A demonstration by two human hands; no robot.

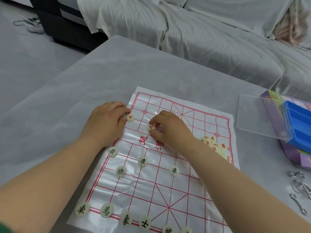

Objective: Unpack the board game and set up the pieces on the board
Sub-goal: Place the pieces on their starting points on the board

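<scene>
A plastic Chinese chess board [188, 125] with a red grid lies on the grey table. Black-lettered pieces stand along its near rows, among them a cannon piece [121, 171] and a chariot piece [82, 209]. My left hand [104, 120] rests at the board's left edge, its fingertips touching a red-lettered piece [130, 118]. My right hand [170, 128] pinches another red-lettered piece [151, 127] on the grid just beyond the river text. A heap of red-lettered pieces [214, 145] lies near the board's right edge, partly hidden by my right forearm.
A clear lid [257, 115], a blue tray [299, 125] and a purple game box [272, 106] sit at the table's right. Metal ring puzzles [301, 189] lie near the right edge. A cloth-covered sofa [202, 31] stands behind the table.
</scene>
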